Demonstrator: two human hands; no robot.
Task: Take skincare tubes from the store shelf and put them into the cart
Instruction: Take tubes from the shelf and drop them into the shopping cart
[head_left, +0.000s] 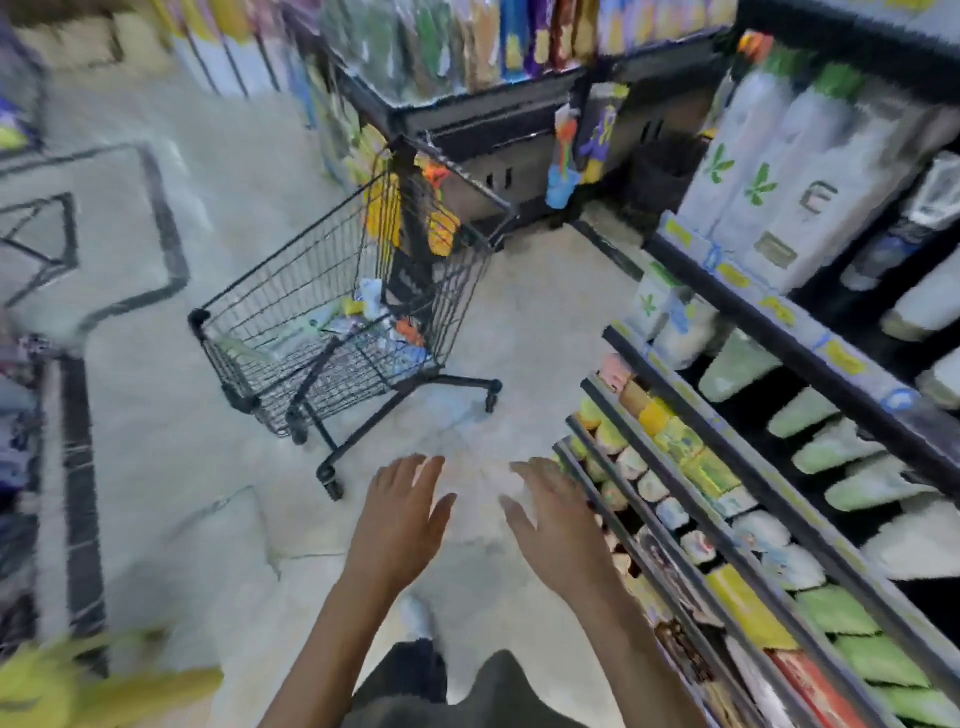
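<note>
Black wire, that small shopping cart (332, 332) standing out on the pale tiled floor (218, 519), well apart from the person and holding a loose heap of small packages in its basket. Both hands are empty: the left hand (402, 512) and the right hand (553, 512) hang over the floor with fingers spread and straight, gripping nothing. The right hand is just beside the front edge of the dark metal store shelf (727, 535), where rows of pale, yellow and green skincare tubes (675, 519) lie packed in tiers. The picture is smeared, so labels are unreadable. I judge this a moment between loads, a reach for the next tube. That calls for the right hand to turn in, close round one tube and carry it across to the cart
</note>
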